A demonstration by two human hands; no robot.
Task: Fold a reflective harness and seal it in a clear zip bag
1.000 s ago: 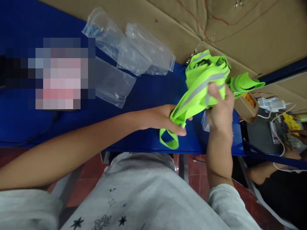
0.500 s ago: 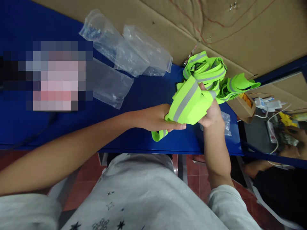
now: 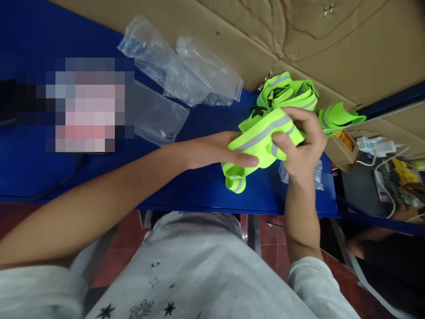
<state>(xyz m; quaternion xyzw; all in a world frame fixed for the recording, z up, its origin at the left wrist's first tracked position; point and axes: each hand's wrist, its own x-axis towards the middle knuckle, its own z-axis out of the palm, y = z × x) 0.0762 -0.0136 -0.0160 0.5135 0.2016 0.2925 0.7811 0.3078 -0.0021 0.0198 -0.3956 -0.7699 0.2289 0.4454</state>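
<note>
A neon green strap with a grey reflective stripe (image 3: 257, 141) lies folded between both my hands over the blue table (image 3: 199, 186). My left hand (image 3: 215, 150) pinches its near end, thumb under, fingers flat on top. My right hand (image 3: 303, 146) is closed round the far fold, thumb pressed on the stripe. Behind them a pile of more green reflective straps (image 3: 288, 92) rests at the table's back edge.
Several clear plastic bags (image 3: 186, 71) lie at the back left of the table, and one small bag (image 3: 317, 170) sits under my right wrist. Brown cardboard (image 3: 332, 48) stands behind. A small open box (image 3: 341, 148), chargers and cables (image 3: 378, 148) sit at right, near another person's hand (image 3: 415, 190).
My right hand has turned over and folded the strap down toward the table. The strap's loose loop now rests lower on the blue surface, and my left hand has stayed on the near end.
</note>
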